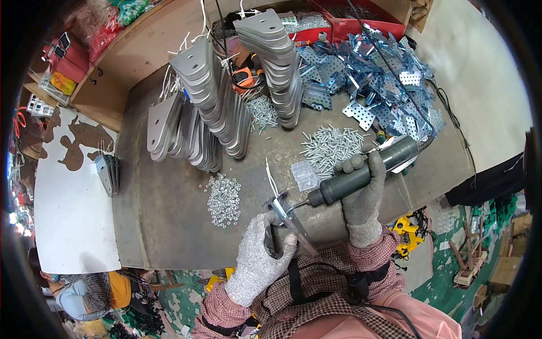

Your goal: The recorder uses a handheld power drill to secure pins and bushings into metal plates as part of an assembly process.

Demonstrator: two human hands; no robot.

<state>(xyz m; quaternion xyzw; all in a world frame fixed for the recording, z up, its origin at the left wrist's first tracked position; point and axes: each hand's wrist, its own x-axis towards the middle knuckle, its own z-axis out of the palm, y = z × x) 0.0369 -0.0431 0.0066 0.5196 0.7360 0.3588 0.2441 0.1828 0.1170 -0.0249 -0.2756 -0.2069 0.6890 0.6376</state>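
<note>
My left hand (257, 260), in a light grey glove, grips a flat grey metal plate (302, 234) near the table's front edge. White ties (271, 179) stick up from the plate's far end. My right hand (364, 209), in a darker grey glove, is wrapped round a dark cylindrical electric screwdriver (350, 183). The tool lies nearly level, its thin bit pointing left to the plate's upper end; whether it touches a screw there I cannot make out. Just beyond the tool lie a heap of screws (333, 148) and a small translucent perforated piece (305, 175).
Tied stacks of grey plates (204, 85) stand at the back, beside a second screw heap (262, 112). Small nuts (224, 202) are piled left of centre. Blue-filmed perforated brackets (370, 79) spread at back right before red bins (367, 28). A cable (389, 65) hangs across them.
</note>
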